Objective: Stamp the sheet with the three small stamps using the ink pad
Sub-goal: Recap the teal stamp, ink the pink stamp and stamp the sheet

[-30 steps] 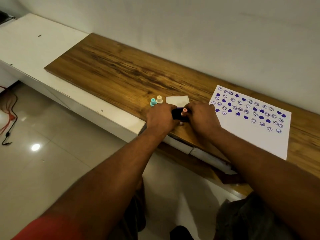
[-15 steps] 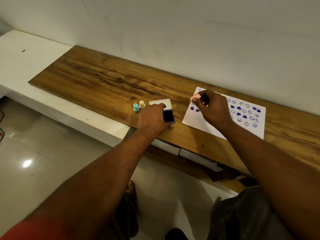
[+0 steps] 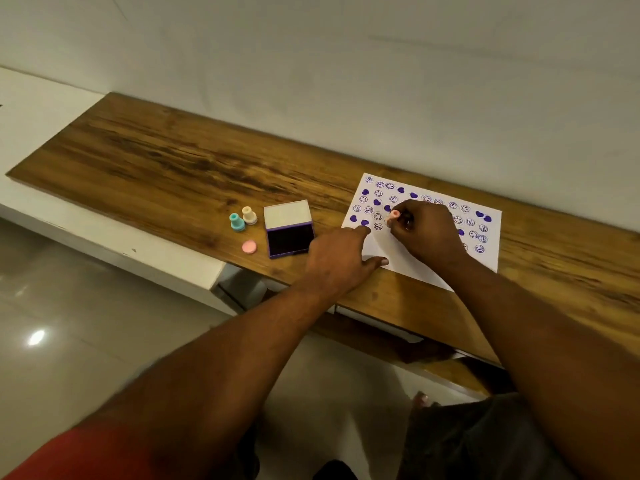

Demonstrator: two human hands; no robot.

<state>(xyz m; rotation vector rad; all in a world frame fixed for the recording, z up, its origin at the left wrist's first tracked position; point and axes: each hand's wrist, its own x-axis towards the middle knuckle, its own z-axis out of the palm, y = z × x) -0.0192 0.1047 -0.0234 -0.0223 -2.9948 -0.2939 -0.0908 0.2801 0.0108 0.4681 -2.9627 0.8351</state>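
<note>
A white sheet (image 3: 408, 261) covered with several purple smiley and heart prints lies on the wooden top. My right hand (image 3: 424, 230) holds a small pink stamp (image 3: 394, 214) down on the sheet's left part. My left hand (image 3: 341, 256) rests flat with fingers spread on the sheet's left edge. The open ink pad (image 3: 290, 239), with its white lid up, sits left of the sheet. A teal stamp (image 3: 237, 222) and a cream stamp (image 3: 248, 215) stand left of the pad.
A pink round cap (image 3: 249, 247) lies in front of the two standing stamps. The wooden top (image 3: 156, 168) runs along a white wall and sits on a white ledge (image 3: 104, 233). A tiled floor lies below.
My right hand carried the pink stamp from the ink pad to the sheet and brought it down there. My left hand left the pad and now presses the sheet's edge.
</note>
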